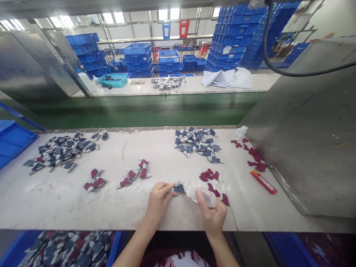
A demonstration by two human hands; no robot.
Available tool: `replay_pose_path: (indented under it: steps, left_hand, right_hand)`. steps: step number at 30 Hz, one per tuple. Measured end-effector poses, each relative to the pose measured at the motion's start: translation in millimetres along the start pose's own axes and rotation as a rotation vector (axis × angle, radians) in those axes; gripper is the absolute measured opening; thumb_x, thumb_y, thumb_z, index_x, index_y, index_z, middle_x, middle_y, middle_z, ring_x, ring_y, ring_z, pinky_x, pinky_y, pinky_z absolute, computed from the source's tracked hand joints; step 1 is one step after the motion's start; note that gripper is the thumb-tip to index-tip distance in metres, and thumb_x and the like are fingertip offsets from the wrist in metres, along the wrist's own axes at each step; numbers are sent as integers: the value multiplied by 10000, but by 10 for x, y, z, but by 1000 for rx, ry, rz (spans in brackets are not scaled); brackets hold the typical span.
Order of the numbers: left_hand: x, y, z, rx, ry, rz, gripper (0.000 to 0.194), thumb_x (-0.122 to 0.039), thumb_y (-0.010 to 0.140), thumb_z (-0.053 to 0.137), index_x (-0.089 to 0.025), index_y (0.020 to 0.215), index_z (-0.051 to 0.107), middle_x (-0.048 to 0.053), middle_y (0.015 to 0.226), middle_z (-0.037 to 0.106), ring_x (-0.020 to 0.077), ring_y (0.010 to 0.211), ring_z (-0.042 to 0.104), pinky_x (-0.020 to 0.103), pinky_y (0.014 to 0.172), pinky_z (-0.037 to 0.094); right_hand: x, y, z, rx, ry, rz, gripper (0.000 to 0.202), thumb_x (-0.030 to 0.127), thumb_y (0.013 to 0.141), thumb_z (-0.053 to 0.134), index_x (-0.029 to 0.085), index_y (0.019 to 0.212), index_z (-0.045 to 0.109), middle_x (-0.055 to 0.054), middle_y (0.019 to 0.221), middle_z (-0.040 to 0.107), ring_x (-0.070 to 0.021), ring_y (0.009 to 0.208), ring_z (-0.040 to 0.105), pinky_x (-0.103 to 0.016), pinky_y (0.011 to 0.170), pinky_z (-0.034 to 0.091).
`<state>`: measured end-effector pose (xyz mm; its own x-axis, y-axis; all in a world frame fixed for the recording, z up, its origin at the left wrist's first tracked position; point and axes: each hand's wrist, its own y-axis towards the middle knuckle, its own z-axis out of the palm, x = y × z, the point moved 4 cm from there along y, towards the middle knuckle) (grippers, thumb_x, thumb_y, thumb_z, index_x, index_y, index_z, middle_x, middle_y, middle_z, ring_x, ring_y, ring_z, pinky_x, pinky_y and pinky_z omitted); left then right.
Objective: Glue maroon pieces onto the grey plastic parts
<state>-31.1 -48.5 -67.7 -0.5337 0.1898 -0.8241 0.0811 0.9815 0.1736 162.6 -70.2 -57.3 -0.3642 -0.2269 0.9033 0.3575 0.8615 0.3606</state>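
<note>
Just below the centre of the frame, a small navy part (180, 188) with a flat, matte face and a pale grey end, low over the counter (116, 213), whose off-white surface looks scuffed and stained. Pinched at its left end between thumb and fingertips of the left hand (157, 198), fingers bent and nearly closed, back of the hand upward, forearm slanting up from the lower edge.

Directly right, a milky, translucent plastic bottle (208, 198), tipped nearly flat, narrow end toward the navy part; contact between the two too blurred to tell. Gripped in the curled right hand (214, 219), thumb laid against the bottle, forearm leaning in from the lower right.

Near the right hand, thin maroon pieces (207, 175), curved and boot-like in outline. Farther right, more of the same, next to a glossy red packet (263, 181) and a dull, scratched metal panel (314, 148). Left of centre, maroon-faced parts (125, 182) with grey edges. At left, a jumbled navy-and-grey heap (61, 150); right of centre, a second heap (198, 142). Beyond, a smooth green strip (150, 111).
</note>
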Motion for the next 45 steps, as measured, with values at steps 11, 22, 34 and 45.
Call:
replay_pose_path:
  steps: [11, 22, 34, 45]
  left_hand:
    - [-9, 9, -5, 3, -18, -24, 211, -302, 897, 655, -254, 1059, 780, 60, 858, 746, 232, 837, 660, 369, 778, 541]
    - [11, 26, -28, -6, -50, -57, 202, -294, 845, 687, -221, 1004, 789, 62, 844, 737, 234, 808, 652, 366, 756, 547]
    - [-60, 46, -109, -34, -134, -124, 229, -367, 852, 643, -236, 987, 775, 62, 959, 769, 228, 846, 690, 331, 760, 565]
    - [-104, 27, -119, -73, -180, -202, 231, -385, 803, 677, -228, 933, 786, 65, 960, 801, 258, 866, 740, 354, 796, 593]
  right_hand:
    - [-223, -68, -65, -124, 66, 196, 328, 449, 772, 766, 122, 747, 775, -95, 675, 753, -263, 588, 721, -299, 507, 576]
    - [-398, 314, -541, -336, 389, 329, 445, 361, 645, 855, 211, 882, 510, -11, 835, 676, -204, 807, 698, -336, 766, 551]
    - [-562, 401, -996, -406, -312, 76, 913, 515, 651, 845, 178, 1387, 423, -165, 1240, 618, -278, 992, 640, -451, 851, 538]
    - [-189, 24, -495, 58, -647, -375, 265, 437, 930, 616, 226, 1048, 726, -95, 967, 695, -274, 900, 559, -456, 817, 509]
